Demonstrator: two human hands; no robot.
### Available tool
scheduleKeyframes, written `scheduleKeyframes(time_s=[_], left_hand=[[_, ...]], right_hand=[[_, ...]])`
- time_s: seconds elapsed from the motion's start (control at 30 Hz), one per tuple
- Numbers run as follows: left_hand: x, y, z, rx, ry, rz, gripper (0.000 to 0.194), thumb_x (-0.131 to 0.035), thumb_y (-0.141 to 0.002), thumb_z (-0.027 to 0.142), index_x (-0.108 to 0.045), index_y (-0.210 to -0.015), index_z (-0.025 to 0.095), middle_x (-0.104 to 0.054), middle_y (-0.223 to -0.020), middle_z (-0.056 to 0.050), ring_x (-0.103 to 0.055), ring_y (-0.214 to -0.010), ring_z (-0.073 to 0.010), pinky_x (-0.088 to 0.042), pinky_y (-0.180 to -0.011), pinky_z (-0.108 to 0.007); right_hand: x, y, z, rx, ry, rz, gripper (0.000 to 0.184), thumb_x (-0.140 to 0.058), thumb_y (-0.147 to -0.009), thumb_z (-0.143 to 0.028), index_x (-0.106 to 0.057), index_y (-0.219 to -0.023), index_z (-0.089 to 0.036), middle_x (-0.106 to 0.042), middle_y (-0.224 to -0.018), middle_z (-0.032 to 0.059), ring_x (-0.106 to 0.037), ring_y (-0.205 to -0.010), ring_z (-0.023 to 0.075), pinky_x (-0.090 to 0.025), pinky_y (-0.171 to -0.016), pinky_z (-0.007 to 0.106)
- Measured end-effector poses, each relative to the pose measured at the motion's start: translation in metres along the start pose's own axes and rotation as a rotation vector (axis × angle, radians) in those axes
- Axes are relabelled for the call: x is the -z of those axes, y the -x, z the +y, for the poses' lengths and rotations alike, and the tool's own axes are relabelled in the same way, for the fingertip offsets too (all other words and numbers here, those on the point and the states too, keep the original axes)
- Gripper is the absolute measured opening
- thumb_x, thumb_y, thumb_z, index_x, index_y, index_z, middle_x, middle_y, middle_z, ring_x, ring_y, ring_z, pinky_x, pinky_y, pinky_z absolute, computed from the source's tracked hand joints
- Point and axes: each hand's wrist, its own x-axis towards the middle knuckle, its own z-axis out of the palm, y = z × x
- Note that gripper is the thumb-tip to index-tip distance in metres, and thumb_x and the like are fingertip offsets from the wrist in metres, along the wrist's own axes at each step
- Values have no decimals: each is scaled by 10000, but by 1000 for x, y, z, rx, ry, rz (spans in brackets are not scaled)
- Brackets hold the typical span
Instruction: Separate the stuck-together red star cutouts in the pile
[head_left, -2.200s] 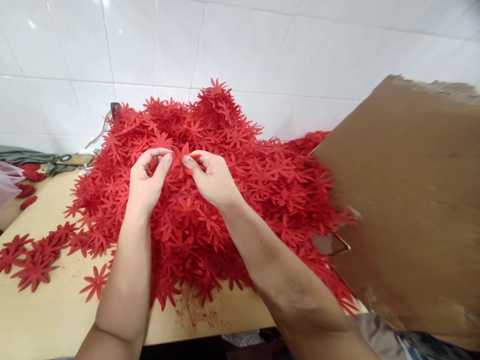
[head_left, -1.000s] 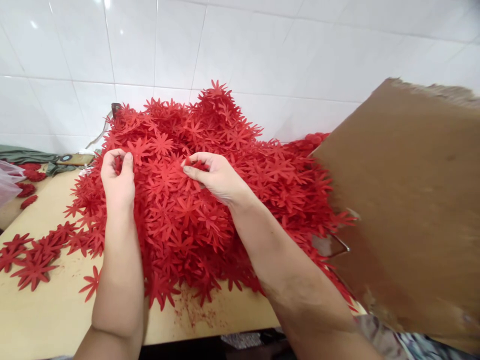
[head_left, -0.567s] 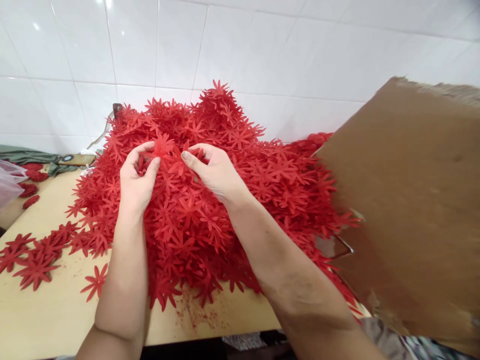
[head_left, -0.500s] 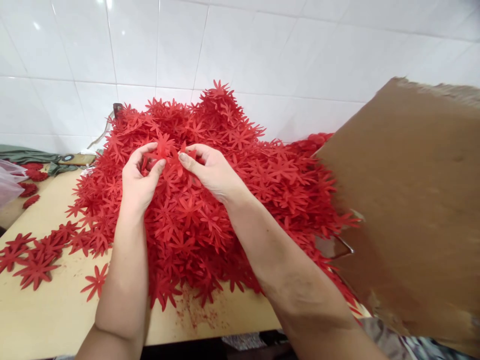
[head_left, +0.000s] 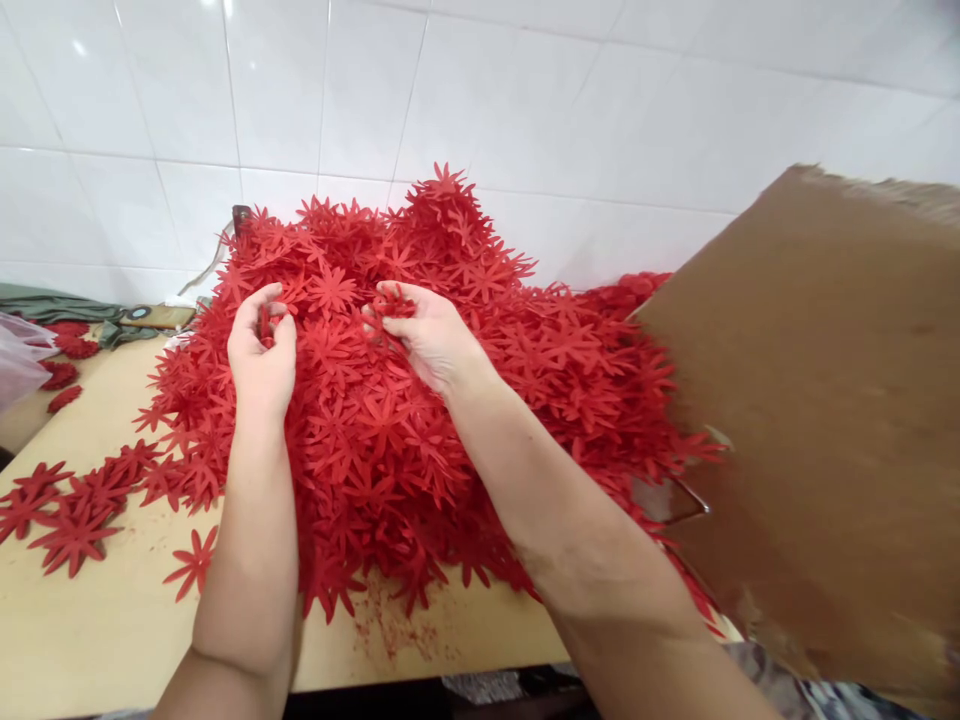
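Pale worktop, stained red near its front edge, ran beneath both forearms. A single loose cutout lay just beside the left forearm, and a cluster of scattered cutouts spread farther out to the left.

Beyond these rose a heaped pile of red flower cutouts, the pieces in hand, and both hands were over its middle. The left hand had its fingers curled inward around red pieces, the thumb near the fingertips. The right hand was loosely bent around red petals that showed between its fingers; whether its fingertips pinched a single cutout was too blurred to tell.

Half a second earlier the hands were close together; now a gap had opened between them, the left drawn off to its side. I judged that each grip was managing its own pieces separately at that point.

To the right, a tilted cardboard panel with a torn top edge hemmed in the pile, so sideways room was tighter there; toward the left side the arms had more. Farther back lay green cloth, and behind everything stood the white tiled wall.
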Motion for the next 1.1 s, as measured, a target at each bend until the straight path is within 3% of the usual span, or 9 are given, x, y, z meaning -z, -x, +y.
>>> scheduleKeyframes(time_s=[0.17, 0.3, 0.4, 0.47, 0.63, 0.8, 0.93, 1.03, 1.1], left_hand=[[-4, 6, 12, -14, 90, -92, 259, -595, -705, 162, -613, -962, 135, -579, -721, 12, -497, -625, -55, -413, -615, -171], [-7, 12, 18, 11, 123, -223, 260, -631, -712, 229, -625, -956, 139, -574, -703, 12, -487, -613, -53, -407, -590, -166], [-12, 17, 21, 54, 127, -347, 263, -646, -709, 242, -633, -951, 140, -574, -711, 7, -488, -623, -58, -397, -567, -164], [-15, 20, 23, 53, 137, -401, 261, -646, -710, 240, -634, -950, 137, -576, -717, 4, -496, -638, -62, -397, -566, -163], [-12, 17, 22, 90, 154, -327, 245, -644, -715, 230, -635, -933, 120, -560, -704, 9, -484, -626, -52, -399, -581, -160], [-7, 13, 19, 60, 148, -241, 257, -657, -708, 252, -639, -928, 120, -548, -668, 19, -482, -606, -52, -401, -588, -166], [-8, 13, 18, 55, 131, -248, 266, -665, -706, 290, -641, -922, 136, -556, -668, 19, -494, -607, -59, -415, -600, -176], [-8, 13, 17, 67, 125, -273, 289, -667, -706, 308, -641, -934, 133, -565, -680, 13, -514, -625, -65, -427, -619, -181], [-7, 13, 16, 68, 125, -278, 297, -666, -707, 319, -643, -939, 135, -573, -688, 10, -520, -630, -67, -429, -620, -181]], right_hand=[[-3, 7, -3, 104, 142, 10, 93, -493, -801, -49, -498, -784, -141, -554, -554, -52, -524, -443, 44, -444, -472, 169], [-7, 10, -5, 173, 322, -52, 203, -512, -856, -196, -490, -663, -136, -499, -441, -49, -385, -326, 23, -310, -365, 155], [-6, 8, -3, 196, 277, -66, 205, -511, -861, -280, -523, -712, -139, -536, -520, -38, -451, -402, 31, -362, -418, 155], [-4, 5, -1, 182, 184, -118, 77, -569, -814, -220, -539, -800, -150, -593, -656, -31, -535, -533, 41, -435, -521, 159], [0, 4, 0, 68, 82, -160, 331, -570, -640, 33, -528, -904, -162, -633, -720, -45, -600, -654, 62, -481, -607, 174], [-3, 9, -1, 133, 206, -86, 95, -583, -775, -164, -499, -819, -170, -553, -534, -58, -502, -410, 60, -382, -409, 178], [-9, 10, -3, 213, 294, -46, 264, -653, -752, -368, -474, -720, -177, -484, -482, -61, -451, -374, 52, -299, -354, 169], [-12, 10, -5, 147, 251, -54, 309, -597, -779, -450, -459, -716, -181, -474, -502, -63, -416, -384, 36, -301, -369, 164], [-13, 10, -5, 46, 143, -93, 245, -557, -826, -387, -462, -742, -177, -517, -555, -55, -431, -422, 33, -346, -410, 159]])
